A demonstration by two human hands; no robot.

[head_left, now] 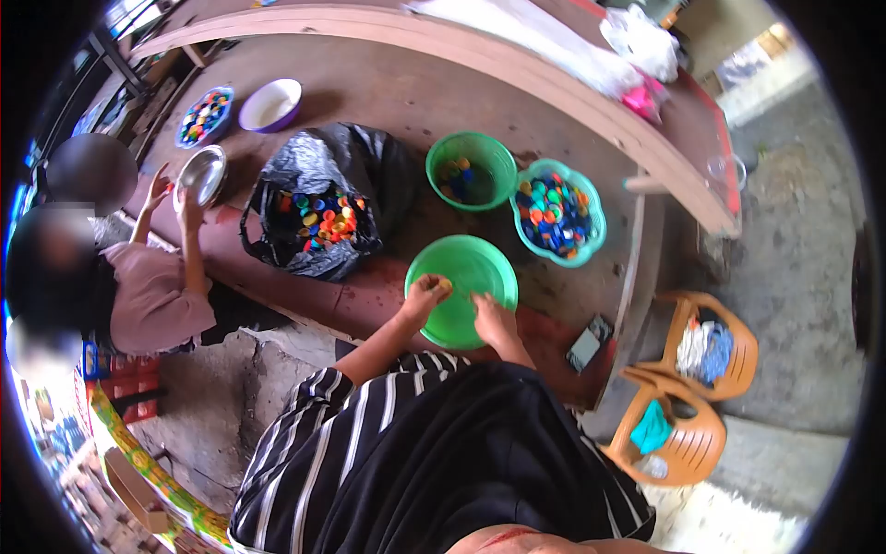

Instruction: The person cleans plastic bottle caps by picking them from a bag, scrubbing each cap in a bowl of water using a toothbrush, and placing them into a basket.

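Observation:
A bright green basin (460,254) stands right in front of me on the low platform. Over its left side, my left hand (423,297) is closed, pinching a yellowish bottle cap (446,286). My right hand (496,320) reaches over the basin's right side with its fingers drawn together; whether they hold anything is too small to tell. Beyond the basin are a darker green basin (498,155) with some caps in water and a turquoise scalloped basket (598,217) full of coloured bottle caps. To the left, a black plastic bag (318,152) lies open, with many caps inside.
A co-worker's hand (189,210) holds a metal bowl (205,171) at left. Behind are a purple-and-white bowl (273,104) and another basket of caps (205,117). A phone (589,343) lies near the platform's right edge, beside orange chairs (734,337). A wooden beam (517,57) crosses the back.

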